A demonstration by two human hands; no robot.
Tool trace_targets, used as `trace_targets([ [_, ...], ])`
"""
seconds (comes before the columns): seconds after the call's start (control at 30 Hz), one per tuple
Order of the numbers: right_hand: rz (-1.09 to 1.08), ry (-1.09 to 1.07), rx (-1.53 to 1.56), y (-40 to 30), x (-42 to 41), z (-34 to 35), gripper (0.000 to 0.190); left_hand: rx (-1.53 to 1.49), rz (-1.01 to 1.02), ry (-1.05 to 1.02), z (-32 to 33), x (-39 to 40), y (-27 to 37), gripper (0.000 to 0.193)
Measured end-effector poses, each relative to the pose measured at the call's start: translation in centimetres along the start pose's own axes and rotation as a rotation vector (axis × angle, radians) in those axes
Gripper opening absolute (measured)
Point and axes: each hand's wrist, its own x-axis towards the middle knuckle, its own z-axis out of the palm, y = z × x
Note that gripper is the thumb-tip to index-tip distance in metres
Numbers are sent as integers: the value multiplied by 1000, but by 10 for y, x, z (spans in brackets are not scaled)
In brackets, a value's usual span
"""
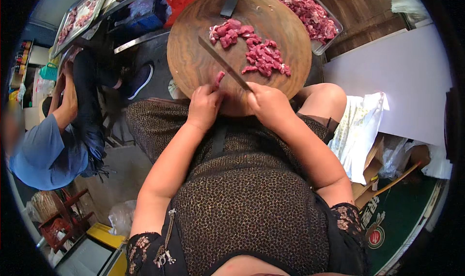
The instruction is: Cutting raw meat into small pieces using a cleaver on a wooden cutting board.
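Note:
My right hand (268,103) grips the handle of a knife (223,63); its long narrow blade points up and left over a round wooden chopping board (189,54). At the board's near edge, my left hand (204,103) has its fingers around the lower end of a small strip of raw red meat (219,79), left of the blade. Beyond the knife lie larger meat chunks (230,32), with a pile of small cut pieces (265,58) to their right. A dark rectangular block (230,6) rests near the board's far edge.
Behind the board at the right stands a clear tray (319,49) heaped with cut meat (308,12). Another person (47,145) sits at the left, near a metal tray (81,16) of meat. A pale panel (388,79) and a white printed bag (356,134) are on the right.

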Motion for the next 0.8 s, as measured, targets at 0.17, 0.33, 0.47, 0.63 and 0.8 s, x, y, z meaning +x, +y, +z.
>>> trace_targets([
  [0.17, 33, -122, 41, -14, -30, -22, 30, -103, -158, 51, -11, 2, 2, 31],
  [0.33, -15, -184, -46, -15, -50, -19, 29, -133, -36, -4, -12, -7, -10, 27],
  [0.47, 5, -262, -82, -21, -43, -16, 25, -295, -52, 9, -1, -3, -13, 22],
  [0.63, 51, -346, -115, -29, -14, -1, 22, -67, 171, 80, -7, 2, -11, 25],
  [0.8, -30, -269, -12, -15, 19, 15, 27, 25, 79, -21, -10, 0, -14, 21],
])
